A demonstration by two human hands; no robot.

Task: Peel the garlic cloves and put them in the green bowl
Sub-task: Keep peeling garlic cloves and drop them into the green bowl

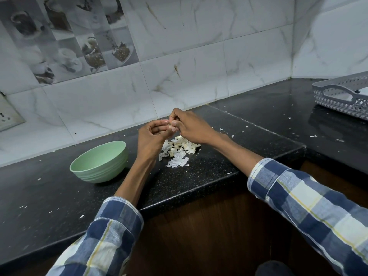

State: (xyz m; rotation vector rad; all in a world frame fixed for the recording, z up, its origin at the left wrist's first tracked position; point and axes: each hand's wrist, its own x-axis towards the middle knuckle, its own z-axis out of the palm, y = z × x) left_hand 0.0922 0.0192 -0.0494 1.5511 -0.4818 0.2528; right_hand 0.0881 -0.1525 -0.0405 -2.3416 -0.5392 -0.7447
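A pale green bowl (pixel 99 162) stands on the black counter, left of my hands; its inside is hidden from this angle. My left hand (pixel 152 136) and my right hand (pixel 189 126) meet above the counter, fingers curled, both pinching a small garlic clove (pixel 170 126) between the fingertips. Most of the clove is covered by my fingers. Below the hands lies a heap of white garlic skins (pixel 179 151).
The black speckled counter (pixel 199 180) has a front edge close to my sleeves and is strewn with skin flakes. A grey perforated tray (pixel 342 96) sits at the far right. A marble tiled wall (pixel 179 66) stands behind, with a socket plate (pixel 8 114) at the left.
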